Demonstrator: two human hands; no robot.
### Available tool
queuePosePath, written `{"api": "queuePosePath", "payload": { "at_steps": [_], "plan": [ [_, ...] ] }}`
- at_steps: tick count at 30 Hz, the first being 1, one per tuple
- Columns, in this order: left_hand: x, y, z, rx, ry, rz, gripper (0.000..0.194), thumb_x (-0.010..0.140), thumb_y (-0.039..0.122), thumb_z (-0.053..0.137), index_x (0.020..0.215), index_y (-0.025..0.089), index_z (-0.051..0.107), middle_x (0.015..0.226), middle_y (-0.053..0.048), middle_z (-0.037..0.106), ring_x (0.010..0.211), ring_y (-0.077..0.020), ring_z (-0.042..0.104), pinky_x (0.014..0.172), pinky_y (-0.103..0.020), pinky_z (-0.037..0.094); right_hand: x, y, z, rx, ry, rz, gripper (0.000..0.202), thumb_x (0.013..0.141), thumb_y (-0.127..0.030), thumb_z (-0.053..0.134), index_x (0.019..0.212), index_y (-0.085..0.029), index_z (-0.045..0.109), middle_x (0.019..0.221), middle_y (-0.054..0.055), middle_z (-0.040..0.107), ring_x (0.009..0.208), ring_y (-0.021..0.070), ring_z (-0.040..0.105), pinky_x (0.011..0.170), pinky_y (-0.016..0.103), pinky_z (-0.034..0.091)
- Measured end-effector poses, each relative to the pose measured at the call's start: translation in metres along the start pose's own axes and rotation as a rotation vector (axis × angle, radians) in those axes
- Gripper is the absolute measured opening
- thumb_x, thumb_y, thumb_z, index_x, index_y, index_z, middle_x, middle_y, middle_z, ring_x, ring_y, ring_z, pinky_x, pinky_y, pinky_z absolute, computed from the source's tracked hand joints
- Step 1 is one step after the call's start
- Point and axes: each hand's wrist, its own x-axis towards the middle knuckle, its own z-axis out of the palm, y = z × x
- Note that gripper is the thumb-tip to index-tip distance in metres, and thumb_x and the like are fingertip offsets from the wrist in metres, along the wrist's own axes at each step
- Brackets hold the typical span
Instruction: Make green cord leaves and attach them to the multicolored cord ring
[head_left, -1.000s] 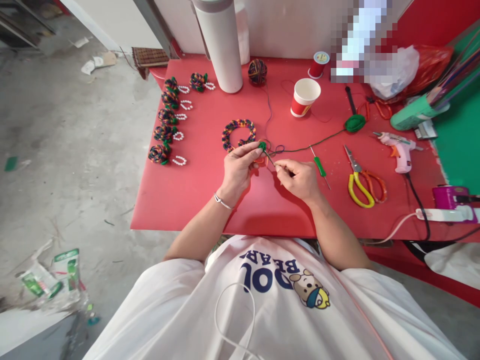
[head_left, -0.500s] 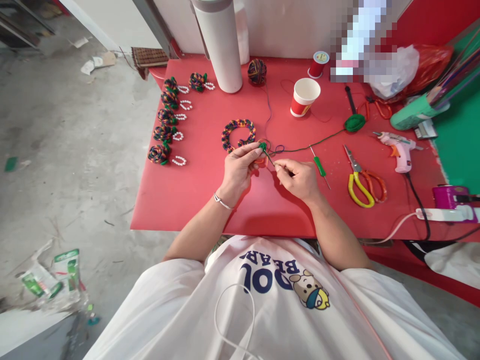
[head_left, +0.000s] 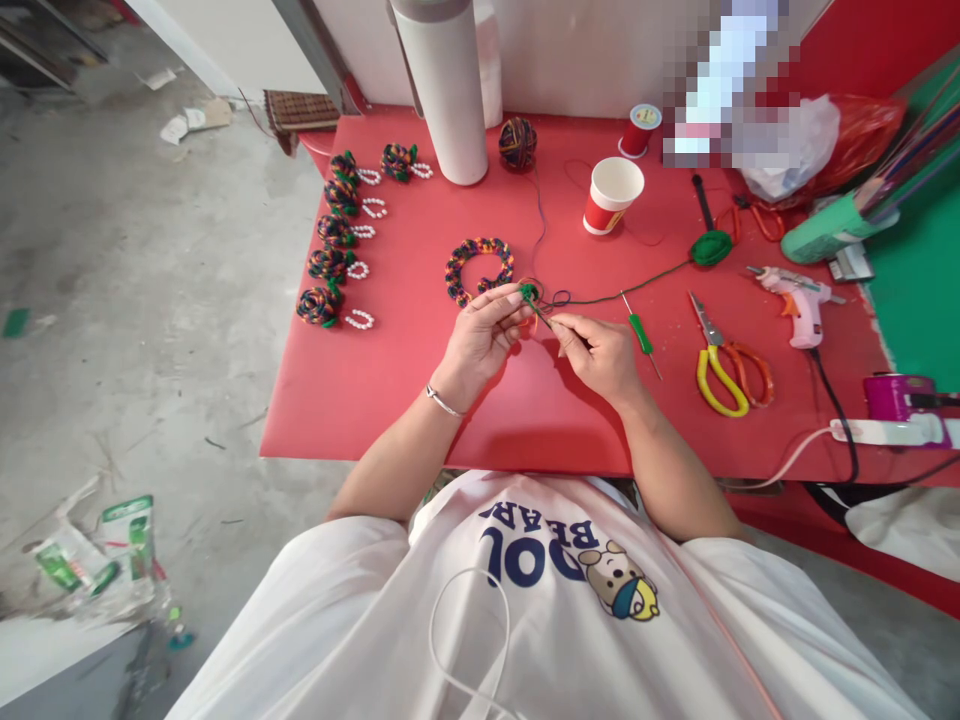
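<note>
A small green crocheted piece (head_left: 529,293) is pinched between the thumb and fingers of my left hand (head_left: 487,335). My right hand (head_left: 598,355), closed, grips a short dark green strand of yarn (head_left: 541,315) that runs taut from that piece; its end is hidden in the fingers. Just behind my left hand lies a multicoloured crocheted strip (head_left: 480,245), curled into a ring. Green yarn trails right to a green yarn ball (head_left: 711,247). Beside my right hand is a green-handled crochet hook (head_left: 640,333). Scissors (head_left: 724,365) with yellow and orange handles lie farther right.
Several multicoloured crocheted flowers (head_left: 320,305) with white bead loops line the left of the red table (head_left: 360,400). A tall white bottle (head_left: 446,100), a multicoloured yarn ball (head_left: 517,143) and a paper cup (head_left: 613,195) stand behind. A pink glue gun (head_left: 799,305) with its cable lies right.
My fingers have shifted slightly around the green piece and strand, and more of my left fingers shows. The view has moved a little; the things on the table stay put.
</note>
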Motion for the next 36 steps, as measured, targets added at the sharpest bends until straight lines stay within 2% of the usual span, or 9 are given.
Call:
{"api": "queuePosePath", "payload": {
  "at_steps": [6, 11, 20, 24, 27, 31, 36],
  "plan": [
    [0.0020, -0.0016, -0.0009, -0.020, -0.041, -0.003, 0.026, 0.075, 0.019, 0.088, 0.097, 0.021, 0.074, 0.079, 0.002, 0.077, 0.071, -0.0097, 0.075, 0.055, -0.017, 0.051, 0.0009, 0.0014, -0.0008, -0.008, -0.008, 0.000, 0.027, 0.105, -0.036, 0.058, 0.110, -0.024, 0.082, 0.085, 0.005, 0.084, 0.072, 0.0181, 0.077, 0.077, 0.029, 0.059],
    [0.0016, 0.0001, 0.0008, -0.077, -0.025, -0.038, 0.018, 0.077, 0.013, 0.083, 0.091, 0.020, 0.074, 0.071, 0.002, 0.073, 0.066, -0.0093, 0.073, 0.048, -0.016, 0.044, 0.0007, 0.0002, -0.0014, -0.003, -0.014, -0.006, 0.027, 0.105, -0.034, 0.058, 0.110, -0.023, 0.082, 0.084, 0.005, 0.084, 0.073, 0.0180, 0.077, 0.076, 0.029, 0.059],
    [-0.0010, -0.0030, -0.0011, 0.005, -0.052, -0.060, 0.023, 0.070, 0.016, 0.089, 0.090, 0.017, 0.077, 0.077, -0.001, 0.077, 0.069, -0.0110, 0.075, 0.055, -0.016, 0.052, 0.0018, 0.0025, -0.0024, 0.003, -0.003, -0.014, 0.026, 0.104, -0.032, 0.059, 0.109, -0.024, 0.082, 0.097, 0.007, 0.086, 0.080, 0.0192, 0.079, 0.080, 0.030, 0.059],
    [-0.0037, -0.0027, 0.0020, 0.035, -0.032, 0.047, 0.018, 0.071, 0.018, 0.087, 0.087, 0.016, 0.080, 0.076, -0.003, 0.078, 0.066, -0.0113, 0.073, 0.053, -0.017, 0.050, 0.0009, -0.0010, -0.0036, 0.014, 0.010, -0.020, 0.025, 0.103, -0.032, 0.061, 0.108, -0.021, 0.083, 0.089, 0.006, 0.086, 0.075, 0.0183, 0.079, 0.075, 0.028, 0.058],
    [-0.0046, -0.0028, 0.0041, 0.085, -0.005, 0.152, 0.020, 0.067, 0.017, 0.090, 0.084, 0.015, 0.081, 0.073, -0.002, 0.077, 0.063, -0.0102, 0.071, 0.052, -0.017, 0.049, 0.0003, -0.0033, -0.0040, 0.007, 0.003, -0.015, 0.025, 0.102, -0.031, 0.061, 0.107, -0.021, 0.084, 0.084, 0.005, 0.085, 0.070, 0.0175, 0.078, 0.071, 0.027, 0.057],
    [-0.0032, -0.0054, 0.0049, 0.094, 0.019, 0.217, 0.022, 0.061, 0.014, 0.093, 0.080, 0.016, 0.082, 0.075, -0.002, 0.078, 0.064, -0.0104, 0.071, 0.052, -0.018, 0.050, 0.0002, -0.0040, -0.0046, 0.000, -0.024, 0.006, 0.026, 0.101, -0.030, 0.060, 0.106, -0.021, 0.084, 0.083, 0.004, 0.085, 0.068, 0.0169, 0.077, 0.068, 0.026, 0.056],
    [-0.0019, -0.0083, 0.0059, 0.115, 0.063, 0.291, 0.018, 0.063, 0.011, 0.092, 0.077, 0.018, 0.083, 0.074, -0.002, 0.079, 0.059, -0.0085, 0.067, 0.053, -0.019, 0.051, 0.0002, -0.0038, -0.0048, -0.020, -0.033, 0.026, 0.026, 0.100, -0.031, 0.060, 0.103, -0.022, 0.084, 0.075, 0.003, 0.082, 0.061, 0.0158, 0.072, 0.062, 0.026, 0.052]
  ]
}}
